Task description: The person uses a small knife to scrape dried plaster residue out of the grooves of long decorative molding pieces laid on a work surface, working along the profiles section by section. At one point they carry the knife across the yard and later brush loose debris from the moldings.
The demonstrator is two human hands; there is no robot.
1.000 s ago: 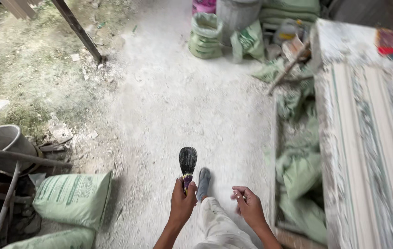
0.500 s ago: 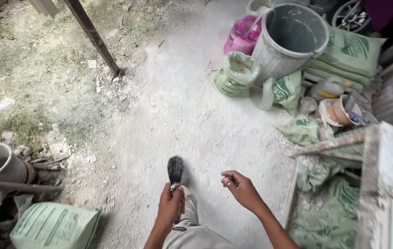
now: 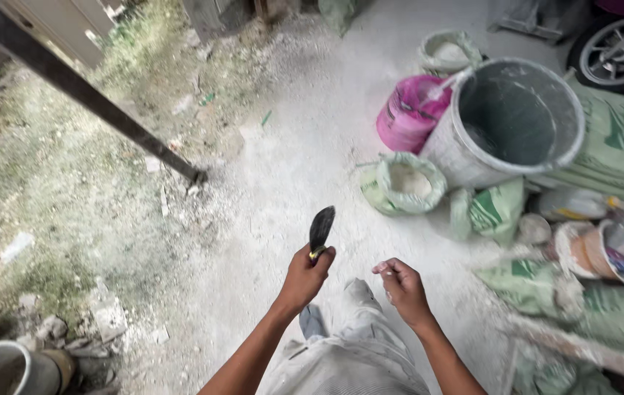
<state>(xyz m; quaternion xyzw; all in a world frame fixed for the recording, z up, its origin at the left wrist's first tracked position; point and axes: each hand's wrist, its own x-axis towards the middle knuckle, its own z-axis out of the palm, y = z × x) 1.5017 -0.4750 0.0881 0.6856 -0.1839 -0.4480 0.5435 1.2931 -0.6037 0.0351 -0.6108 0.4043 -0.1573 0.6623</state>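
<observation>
My left hand (image 3: 303,278) grips the handle of a putty knife (image 3: 321,228) whose dark blade points up and away from me. My right hand (image 3: 401,289) hangs beside it with the fingers loosely curled; whether the fingertips pinch something small I cannot tell. Both hands are over a dusty white concrete floor, above my pale trousers and one shoe (image 3: 359,292). A large grey bucket (image 3: 515,124) stands ahead to the right.
An open green sack of white powder (image 3: 406,183), a pink bag (image 3: 408,111) and stacked green sacks (image 3: 619,146) crowd the right side. A dark metal pole (image 3: 85,93) slants across the upper left. Rubble and a grey pail (image 3: 5,369) lie at lower left.
The view has moved forward and right; the grey bucket and sacks are nearer and larger. My left hand has turned the knife so its blade tilts to the right.
</observation>
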